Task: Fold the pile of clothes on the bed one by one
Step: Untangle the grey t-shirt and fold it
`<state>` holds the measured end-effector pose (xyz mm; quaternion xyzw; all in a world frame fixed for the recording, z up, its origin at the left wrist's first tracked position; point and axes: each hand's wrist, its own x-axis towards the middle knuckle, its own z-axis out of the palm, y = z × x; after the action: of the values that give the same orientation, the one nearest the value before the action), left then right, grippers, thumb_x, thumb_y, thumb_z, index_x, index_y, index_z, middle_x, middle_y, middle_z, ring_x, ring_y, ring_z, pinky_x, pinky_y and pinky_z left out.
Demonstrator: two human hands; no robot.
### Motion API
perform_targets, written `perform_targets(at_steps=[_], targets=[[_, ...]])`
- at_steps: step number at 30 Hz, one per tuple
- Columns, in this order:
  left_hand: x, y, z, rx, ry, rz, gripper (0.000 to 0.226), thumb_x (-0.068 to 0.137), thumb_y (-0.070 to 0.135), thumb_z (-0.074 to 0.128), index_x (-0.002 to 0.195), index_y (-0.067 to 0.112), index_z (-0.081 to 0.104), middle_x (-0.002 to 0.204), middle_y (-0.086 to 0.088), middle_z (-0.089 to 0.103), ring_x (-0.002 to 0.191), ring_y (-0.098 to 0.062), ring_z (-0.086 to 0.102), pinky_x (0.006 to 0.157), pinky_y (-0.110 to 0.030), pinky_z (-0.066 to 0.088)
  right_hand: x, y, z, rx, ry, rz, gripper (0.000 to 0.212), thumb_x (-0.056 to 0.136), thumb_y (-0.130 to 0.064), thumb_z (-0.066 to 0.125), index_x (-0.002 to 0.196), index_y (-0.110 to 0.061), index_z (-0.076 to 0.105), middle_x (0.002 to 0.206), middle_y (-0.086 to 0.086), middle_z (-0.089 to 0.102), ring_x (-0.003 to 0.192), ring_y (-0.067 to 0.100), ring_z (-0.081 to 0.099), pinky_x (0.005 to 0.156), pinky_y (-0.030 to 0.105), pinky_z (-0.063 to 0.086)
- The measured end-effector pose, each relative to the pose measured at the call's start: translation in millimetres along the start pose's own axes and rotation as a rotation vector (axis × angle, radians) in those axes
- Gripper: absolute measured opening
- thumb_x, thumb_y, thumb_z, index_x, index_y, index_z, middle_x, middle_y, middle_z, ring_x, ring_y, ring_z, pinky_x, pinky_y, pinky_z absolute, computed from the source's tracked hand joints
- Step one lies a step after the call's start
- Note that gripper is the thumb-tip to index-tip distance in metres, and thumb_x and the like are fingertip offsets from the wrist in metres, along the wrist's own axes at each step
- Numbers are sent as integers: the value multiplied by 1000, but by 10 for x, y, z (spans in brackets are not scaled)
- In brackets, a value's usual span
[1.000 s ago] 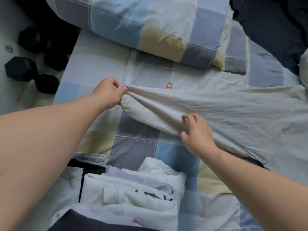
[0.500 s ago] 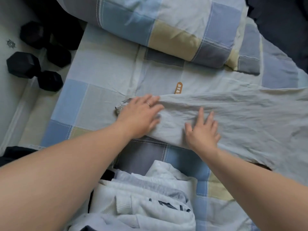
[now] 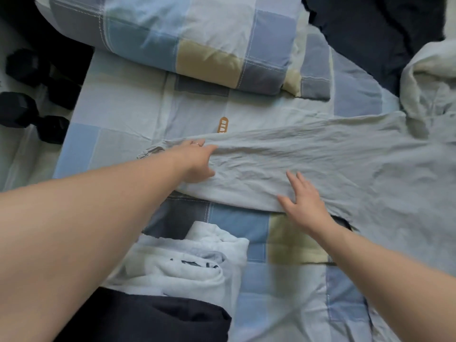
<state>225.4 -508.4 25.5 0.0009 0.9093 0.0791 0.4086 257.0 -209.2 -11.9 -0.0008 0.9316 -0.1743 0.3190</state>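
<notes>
The grey hoodie [image 3: 345, 164] stretches its sleeve toward 9 o'clock beneath the left grip [image 3: 195, 161] and right grip [image 3: 303, 201], which both press it with fingers straight.

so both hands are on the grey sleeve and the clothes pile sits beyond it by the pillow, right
Not quite. The left hand and right hand are on the grey sleeve, but the clothes pile sits on the near side of it, not by the pillow. The head view shows this.
</notes>
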Motion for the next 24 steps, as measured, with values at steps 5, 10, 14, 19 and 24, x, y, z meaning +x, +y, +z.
perform_targets(at_steps=[5,10,14,19,24], targets=[[-67,1128,-134,-72,61,55,69,101,43,50,160,29,17,168,-4,12,153,-28,12,122,-46,22,-387,1054,-379,46,24,104,70,98,-44,54,159,-31,22,167,1,19,153,24,17,122,49,21],[-171,2578,521,-187,133,128,63,99,38,54,155,22,30,160,-8,32,147,-31,28,118,-42,30,-750,2383,-663,22,57,159,71,98,-42,55,159,-28,22,166,4,22,153,26,19,123,47,19],[-353,3765,1469,-441,71,-9,60,96,36,62,144,7,39,148,-20,48,134,-34,48,108,-36,40,-1116,3478,-813,-78,34,191,71,99,-45,53,159,-32,18,167,0,17,153,26,17,121,47,20],[-564,4916,2476,-1017,-33,-392,81,86,40,77,138,1,29,143,-18,49,130,-36,51,103,-41,45,-1536,4579,-783,-136,66,247,75,99,-48,50,160,-36,8,169,-1,0,154,27,7,120,52,19],[-722,5177,3075,-976,-8,-562,47,83,24,77,119,6,52,126,-17,61,115,-38,59,98,-44,50,-1934,4962,-272,-78,-287,177,74,96,-51,51,158,-45,10,168,-2,-16,155,30,-6,124,51,9]])
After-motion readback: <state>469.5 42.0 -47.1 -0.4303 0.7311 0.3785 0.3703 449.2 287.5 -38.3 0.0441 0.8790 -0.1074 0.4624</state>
